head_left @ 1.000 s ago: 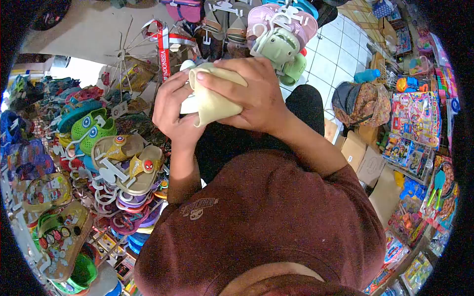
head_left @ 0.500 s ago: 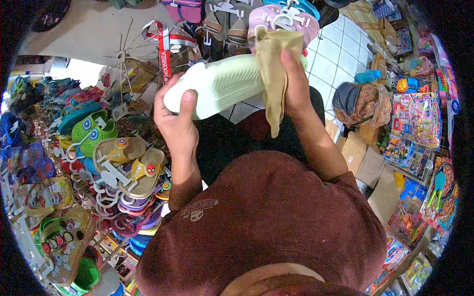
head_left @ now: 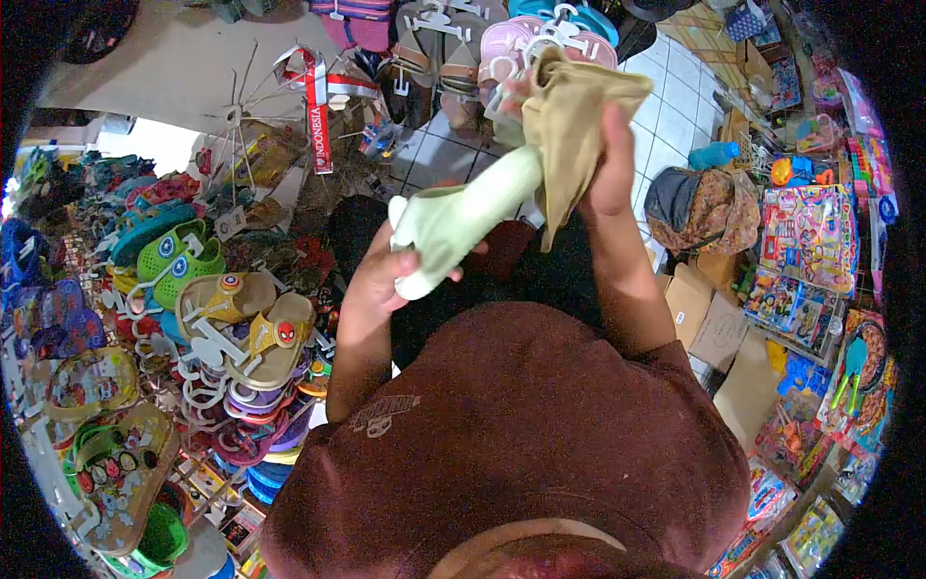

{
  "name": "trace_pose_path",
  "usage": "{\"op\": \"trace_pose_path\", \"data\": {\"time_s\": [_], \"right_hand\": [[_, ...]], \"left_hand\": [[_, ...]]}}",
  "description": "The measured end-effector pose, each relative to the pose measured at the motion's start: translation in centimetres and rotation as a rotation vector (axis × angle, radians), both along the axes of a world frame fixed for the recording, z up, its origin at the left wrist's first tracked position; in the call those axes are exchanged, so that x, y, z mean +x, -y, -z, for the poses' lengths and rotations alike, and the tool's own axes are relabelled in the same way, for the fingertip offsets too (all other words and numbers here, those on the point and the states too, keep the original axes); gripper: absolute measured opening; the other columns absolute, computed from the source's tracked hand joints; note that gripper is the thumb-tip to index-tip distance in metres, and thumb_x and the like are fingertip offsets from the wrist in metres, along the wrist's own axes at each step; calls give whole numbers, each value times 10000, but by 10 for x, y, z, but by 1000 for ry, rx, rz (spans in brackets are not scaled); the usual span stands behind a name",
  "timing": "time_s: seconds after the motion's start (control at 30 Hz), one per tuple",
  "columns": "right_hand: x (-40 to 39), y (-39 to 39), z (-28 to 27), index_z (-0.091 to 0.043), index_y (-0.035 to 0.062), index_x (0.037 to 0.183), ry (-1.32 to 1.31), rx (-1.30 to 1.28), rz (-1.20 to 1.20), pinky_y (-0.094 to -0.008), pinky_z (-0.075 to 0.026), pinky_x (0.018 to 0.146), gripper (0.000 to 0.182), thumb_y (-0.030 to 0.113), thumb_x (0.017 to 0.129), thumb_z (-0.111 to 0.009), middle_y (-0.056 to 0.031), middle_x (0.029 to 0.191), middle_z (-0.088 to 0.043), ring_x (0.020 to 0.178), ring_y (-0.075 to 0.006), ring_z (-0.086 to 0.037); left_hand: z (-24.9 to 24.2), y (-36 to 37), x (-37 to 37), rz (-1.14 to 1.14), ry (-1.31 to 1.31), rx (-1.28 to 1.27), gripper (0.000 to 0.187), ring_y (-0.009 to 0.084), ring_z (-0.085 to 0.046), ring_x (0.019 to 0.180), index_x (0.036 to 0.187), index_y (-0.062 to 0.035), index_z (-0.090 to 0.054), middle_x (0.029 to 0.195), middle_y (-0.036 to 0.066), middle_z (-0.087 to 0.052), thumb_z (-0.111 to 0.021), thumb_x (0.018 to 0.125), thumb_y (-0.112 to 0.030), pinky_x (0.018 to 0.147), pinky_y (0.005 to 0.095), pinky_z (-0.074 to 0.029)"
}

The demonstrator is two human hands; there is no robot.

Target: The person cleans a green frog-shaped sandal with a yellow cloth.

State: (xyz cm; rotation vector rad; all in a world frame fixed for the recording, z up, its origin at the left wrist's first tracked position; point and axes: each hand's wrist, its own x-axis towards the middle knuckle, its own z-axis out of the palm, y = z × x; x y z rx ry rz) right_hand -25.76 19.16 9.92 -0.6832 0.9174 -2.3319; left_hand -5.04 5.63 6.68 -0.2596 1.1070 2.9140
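A pale green rubber sandal point(head_left: 479, 207) is held up in front of my body, slanting from lower left to upper right. My left hand point(head_left: 379, 275) grips its lower end, the thumb on the near face and the other fingers partly behind. At the upper end, my right hand point(head_left: 608, 174) holds a tan cloth point(head_left: 571, 125) bunched against the sandal. A corner of the cloth hangs down, and it hides part of the sandal and most of my right fingers.
Racks of sandals on hangers, with green clogs point(head_left: 181, 253) and tan sandals point(head_left: 256, 318), crowd my left. A red Indonesia lanyard point(head_left: 318, 121) hangs ahead. To the right are a backpack point(head_left: 704, 207), cardboard boxes point(head_left: 709, 323) and packaged toys point(head_left: 808, 232). White floor tiles point(head_left: 666, 82) show beyond.
The sandal has turned and tilted more steeply, its left end coming lower and nearer my body. My right hand and the cloth have moved up and to the right.
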Motion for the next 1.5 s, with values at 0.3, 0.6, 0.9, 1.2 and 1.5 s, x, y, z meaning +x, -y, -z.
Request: {"op": "trace_pose_path", "data": {"time_s": [0.3, 0.6, 0.9, 1.2, 1.5], "right_hand": [[22, -1, -8, -425, 101, 1363, -1101, 431, 361, -436, -320, 1058, 582, 433, 894, -518, -212, 1393, -370, 1281, -330, -392], [41, 18, 6, -476, 96, 1335, -834, 445, 328, -455, -270, 1084, 641, 277, 764, -705, -246, 1464, -241, 1344, -384, -293], [37, 15, 10, -385, 24, 1366, -482, 368, 272, -357, -314, 1062, 613, 138, 823, -645, -137, 1386, -435, 1281, -244, -408], [13, 8, 32, -441, 44, 1301, -268, 460, 376, -345, -479, 891, 429, 217, 910, -489, -171, 1212, -553, 1050, -248, -578], [-28, -20, 17, -346, 97, 1389, 334, -139, -403, -507, -430, 983, 611, 500, 931, -388, -211, 1355, -440, 1138, -381, -530]], "left_hand": [[-27, -23, -22, -608, 145, -800, 861, 194, -522, 1123, 1350, 6, -329, 1217, 126, -530, -781, 619, -19, 966, 339, -421], [-26, -30, -19, -657, 86, -1225, 858, 234, -545, 1129, 1301, -14, -433, 1279, 178, -524, -860, 571, -161, 950, 364, -443], [-28, -28, -14, -605, -16, -1485, 869, 349, -535, 1151, 1291, -22, -452, 1292, 221, -505, -857, 549, -226, 968, 414, -429], [-25, -31, -9, -534, -49, -1332, 857, 311, -537, 1160, 1286, -3, -456, 1287, 210, -511, -861, 562, -221, 976, 392, -424], [-23, 0, 12, -430, -197, -1357, 921, 293, -489, 1123, 1242, -12, -525, 1225, 156, -468, -885, 433, -267, 952, 404, -414]]}}
